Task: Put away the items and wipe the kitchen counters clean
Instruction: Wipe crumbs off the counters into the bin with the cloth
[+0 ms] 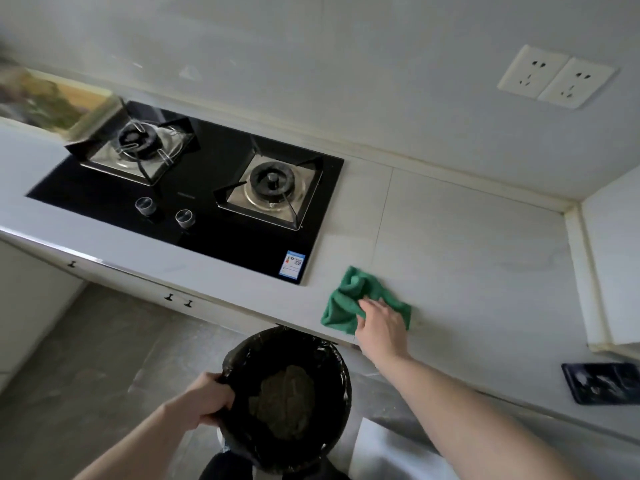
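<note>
Head view — right hand [379, 322] on green cloth [349, 299], left hand [207, 398] gripping bin [287, 393].

Green cloth [349, 303], crumpled (one corner bunched up), lies on pale counter [467, 258] near its front edge, right of hob.

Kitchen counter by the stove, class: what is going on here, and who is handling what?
A person is cleaning the counter. The right hand presses a green cloth onto the counter near its front edge, just right of the black gas stove. The left hand grips the rim of a bin lined with a black bag, held below the counter edge, with some crumpled waste inside. A dark tray sits further right on the counter.
</note>
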Demonstrator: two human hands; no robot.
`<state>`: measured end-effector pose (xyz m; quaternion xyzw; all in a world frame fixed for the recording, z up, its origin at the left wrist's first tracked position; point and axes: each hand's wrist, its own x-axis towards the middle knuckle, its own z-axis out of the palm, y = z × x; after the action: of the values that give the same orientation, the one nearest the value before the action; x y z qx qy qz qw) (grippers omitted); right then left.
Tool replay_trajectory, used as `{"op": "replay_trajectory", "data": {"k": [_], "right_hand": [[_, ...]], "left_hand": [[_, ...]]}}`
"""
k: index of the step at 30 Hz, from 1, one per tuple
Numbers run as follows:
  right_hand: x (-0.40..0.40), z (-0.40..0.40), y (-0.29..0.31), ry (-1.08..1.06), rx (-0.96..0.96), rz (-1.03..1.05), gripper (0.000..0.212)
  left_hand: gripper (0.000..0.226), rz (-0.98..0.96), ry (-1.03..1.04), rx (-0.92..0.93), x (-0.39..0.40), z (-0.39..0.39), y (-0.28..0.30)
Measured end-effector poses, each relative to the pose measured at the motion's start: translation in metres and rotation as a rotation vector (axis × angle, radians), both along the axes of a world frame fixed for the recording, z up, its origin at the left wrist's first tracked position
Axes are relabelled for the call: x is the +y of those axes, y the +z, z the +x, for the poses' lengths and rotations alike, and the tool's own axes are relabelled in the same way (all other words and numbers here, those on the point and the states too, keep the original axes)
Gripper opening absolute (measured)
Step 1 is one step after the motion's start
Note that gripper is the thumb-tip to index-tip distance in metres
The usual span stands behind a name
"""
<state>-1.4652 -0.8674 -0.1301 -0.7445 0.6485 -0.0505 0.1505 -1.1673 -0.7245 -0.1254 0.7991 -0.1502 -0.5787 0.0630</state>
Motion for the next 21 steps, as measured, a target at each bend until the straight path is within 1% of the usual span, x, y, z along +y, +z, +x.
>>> {"op": "replay_trajectory", "data": {"k": [2,4,6,8,12,13,15,17,21], "right_hand": [[0.038,0.03,0.002,0.087,-0.047,0.016,0.025],[0.069,0.06,0.011,0.148,-0.104,0.107,0.025],[0.087,0.084,0.019,0.197,-0.177,0.23,0.025],[0.09,0.097,0.025,0.204,-0.233,0.253,0.025],[0.059,0.113,0.044,0.099,-0.405,0.163,0.032],[0.046,0.114,0.05,0.063,-0.421,0.117,0.032],[0.017,0.112,0.059,-0.021,-0.392,0.008,0.027],[-0.011,0.115,0.063,-0.086,-0.349,-0.053,0.025],[-0.051,0.135,0.051,-0.116,-0.301,-0.035,0.028]], "left_hand": [[0.033,0.003,0.026,-0.001,0.005,0.007,-0.006],[0.036,0.001,0.034,0.012,0.008,0.014,-0.013],[0.038,-0.007,0.045,0.021,0.011,0.024,-0.019],[0.039,-0.013,0.067,0.021,0.013,0.033,-0.021],[0.035,-0.024,0.1,0.005,0.017,0.053,-0.01],[0.034,-0.023,0.109,0.0,0.018,0.059,-0.007],[0.032,-0.026,0.126,-0.012,0.021,0.071,-0.004],[0.031,-0.028,0.147,-0.011,0.025,0.087,-0.001],[0.026,-0.051,0.176,-0.042,0.031,0.118,0.005]]}}
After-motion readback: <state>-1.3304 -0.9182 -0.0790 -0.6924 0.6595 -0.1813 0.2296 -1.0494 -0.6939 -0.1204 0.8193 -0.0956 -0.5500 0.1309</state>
